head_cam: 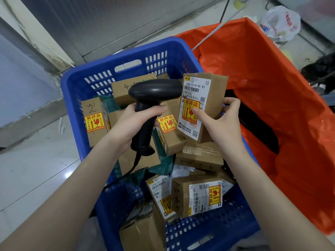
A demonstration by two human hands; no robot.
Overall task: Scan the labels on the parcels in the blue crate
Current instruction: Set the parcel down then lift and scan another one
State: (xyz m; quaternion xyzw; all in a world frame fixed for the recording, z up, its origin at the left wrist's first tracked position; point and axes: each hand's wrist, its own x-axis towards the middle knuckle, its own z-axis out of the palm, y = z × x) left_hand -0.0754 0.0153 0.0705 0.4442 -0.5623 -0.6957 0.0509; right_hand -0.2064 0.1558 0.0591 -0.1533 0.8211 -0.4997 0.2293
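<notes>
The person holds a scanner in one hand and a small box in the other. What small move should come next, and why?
Probably tilt the scanner in the left hand slightly toward the upper barcode of the held parcel. The right hand holds that box upright above the blue crate, label facing the camera, while the scanner head sits right beside it. The thumb covers only the yellow sticker, so the barcode looks free.

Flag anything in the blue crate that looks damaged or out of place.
Nothing is clearly damaged. The parcels lie jumbled at all angles in the blue crate, some labels facing sideways. A loose white paper sits crumpled between boxes, near the middle.
</notes>
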